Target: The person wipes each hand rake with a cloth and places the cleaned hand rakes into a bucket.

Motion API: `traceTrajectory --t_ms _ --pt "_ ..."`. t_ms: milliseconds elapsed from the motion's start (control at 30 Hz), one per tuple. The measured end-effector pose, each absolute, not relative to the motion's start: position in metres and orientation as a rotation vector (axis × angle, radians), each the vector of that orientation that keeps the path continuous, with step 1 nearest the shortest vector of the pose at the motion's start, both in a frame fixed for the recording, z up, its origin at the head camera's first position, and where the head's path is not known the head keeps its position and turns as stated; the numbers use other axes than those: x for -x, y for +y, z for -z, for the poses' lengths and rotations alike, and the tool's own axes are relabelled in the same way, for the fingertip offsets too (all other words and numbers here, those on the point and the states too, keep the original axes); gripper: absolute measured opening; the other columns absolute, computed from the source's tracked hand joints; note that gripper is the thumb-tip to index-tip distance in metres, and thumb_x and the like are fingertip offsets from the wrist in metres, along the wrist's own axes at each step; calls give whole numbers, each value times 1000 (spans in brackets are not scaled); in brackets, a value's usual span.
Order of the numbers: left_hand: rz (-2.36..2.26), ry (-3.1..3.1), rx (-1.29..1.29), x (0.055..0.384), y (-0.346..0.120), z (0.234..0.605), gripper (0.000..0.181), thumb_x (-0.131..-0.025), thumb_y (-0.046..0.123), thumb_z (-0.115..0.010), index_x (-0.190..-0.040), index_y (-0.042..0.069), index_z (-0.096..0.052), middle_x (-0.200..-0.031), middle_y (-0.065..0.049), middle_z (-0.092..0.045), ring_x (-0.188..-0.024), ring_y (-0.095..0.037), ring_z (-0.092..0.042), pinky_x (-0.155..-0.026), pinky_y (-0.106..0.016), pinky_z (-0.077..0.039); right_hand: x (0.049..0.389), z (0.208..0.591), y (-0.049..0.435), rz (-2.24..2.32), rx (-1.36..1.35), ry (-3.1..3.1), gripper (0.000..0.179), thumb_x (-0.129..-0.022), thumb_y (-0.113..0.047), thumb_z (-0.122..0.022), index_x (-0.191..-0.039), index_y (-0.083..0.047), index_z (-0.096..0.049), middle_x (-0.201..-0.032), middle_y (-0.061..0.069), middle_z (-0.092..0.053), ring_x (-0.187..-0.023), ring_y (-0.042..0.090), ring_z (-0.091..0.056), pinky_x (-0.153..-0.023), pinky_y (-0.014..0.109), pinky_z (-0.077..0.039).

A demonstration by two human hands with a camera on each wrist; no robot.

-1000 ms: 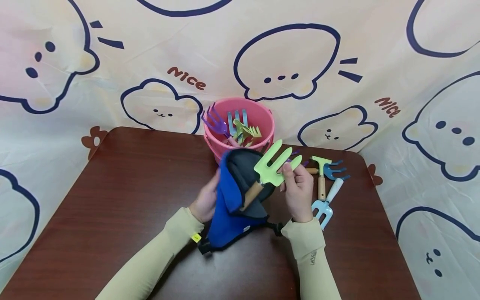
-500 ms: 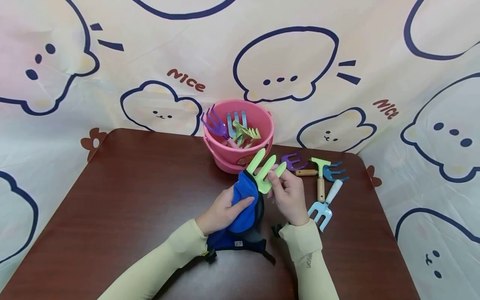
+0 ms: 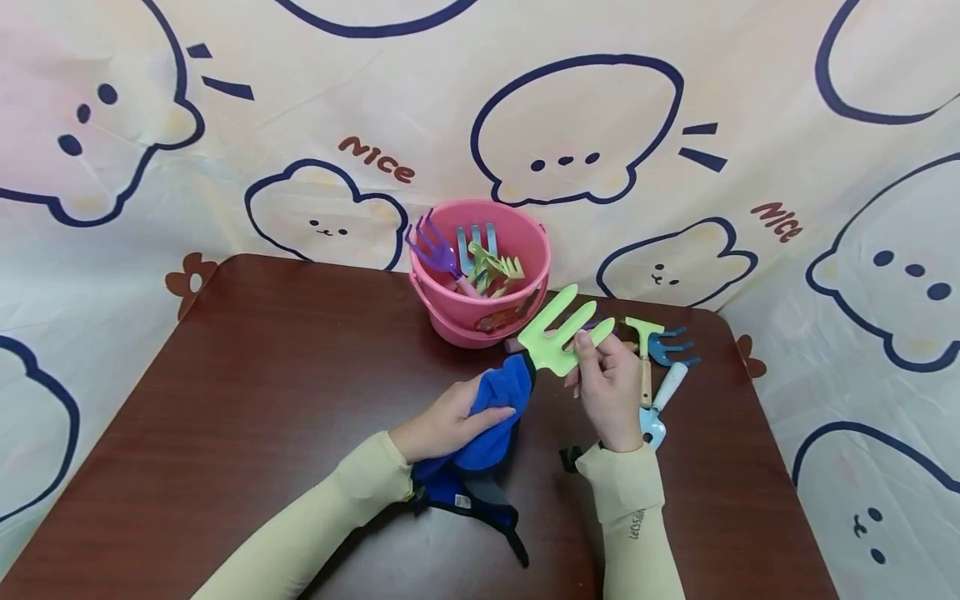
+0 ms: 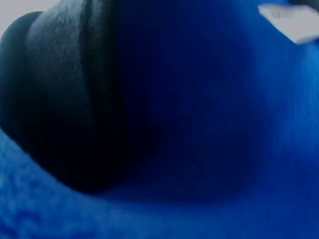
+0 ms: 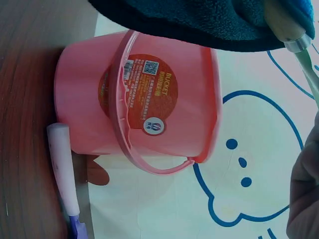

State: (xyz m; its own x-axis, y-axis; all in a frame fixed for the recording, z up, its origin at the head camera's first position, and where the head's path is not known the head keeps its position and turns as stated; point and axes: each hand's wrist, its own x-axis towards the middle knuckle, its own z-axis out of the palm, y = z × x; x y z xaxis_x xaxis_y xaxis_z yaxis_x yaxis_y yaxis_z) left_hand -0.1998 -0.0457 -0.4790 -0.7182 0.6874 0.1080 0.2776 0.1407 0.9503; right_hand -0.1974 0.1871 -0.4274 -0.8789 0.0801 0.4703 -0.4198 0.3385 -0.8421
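My left hand (image 3: 446, 421) grips a blue cloth piece with black edging and straps (image 3: 491, 437), bunched around the handle end of a light green garden fork (image 3: 551, 346). My right hand (image 3: 615, 396) pinches the fork by its outer tine, its tines pointing up and right. From the right wrist, the fork's wooden handle (image 5: 281, 20) shows against the cloth (image 5: 199, 22), with part of my right hand (image 5: 305, 184) at the edge. Blue fabric (image 4: 199, 124) and dark lining (image 4: 60, 89) fill the left wrist view; the left fingers behind the cloth are hidden.
Behind the hands stands a pink bucket (image 3: 480, 315) holding several small garden tools. To the right lie a green-headed tool (image 3: 645, 327), a blue rake (image 3: 667, 346) and a pale blue fork (image 3: 670, 385). A tool with a pale pink handle (image 5: 62, 169) lies beside the bucket.
The cloth, earlier held open beneath the fork, came up around its handle and is now bunched in my left hand. Over the last half second the fork has shifted right, showing more of its head.
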Motion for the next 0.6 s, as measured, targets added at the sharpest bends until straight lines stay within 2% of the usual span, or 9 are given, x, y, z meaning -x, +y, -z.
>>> traceTrajectory --t_ms 200,333,433,500,600 --pt "-1396 2174 -998 212 -59 484 46 -107 38 -56 -144 12 -46 -133 -6 -65 -116 -20 -66 -103 -45 -55 197 431 188 -1608 -258 -2183 27 -108 -13 -54 -94 6 -67 -57 8 -60 -45 13 -54 -44 22 -46" --pt "-1247 2240 -1095 218 -77 487 26 -106 32 -58 -127 17 -54 -114 2 -67 -104 -13 -65 -97 -40 -58 199 428 203 -1626 -114 -2062 29 -108 -15 -55 -95 7 -66 -56 -1 -59 -44 6 -53 -41 20 -44" --pt "-1211 2305 -1112 221 -95 492 15 -106 25 -60 -119 20 -56 -102 6 -65 -95 -11 -62 -92 -36 -57 201 424 219 -1641 13 -1904 26 -107 -15 -57 -92 5 -66 -55 -3 -58 -41 7 -52 -39 18 -42" --pt "-1207 2379 -1072 222 -106 494 16 -105 22 -61 -120 20 -56 -103 7 -64 -95 -12 -62 -92 -38 -57 203 423 227 -1646 58 -1852 26 -107 -17 -58 -94 4 -66 -56 -3 -58 -41 9 -52 -40 17 -42" --pt "-1150 2534 -987 224 -119 496 28 -103 20 -64 -130 21 -56 -115 4 -66 -104 -16 -63 -99 -45 -56 206 424 231 -1649 50 -1876 31 -107 -20 -56 -97 9 -64 -58 -2 -60 -43 11 -55 -42 18 -46"
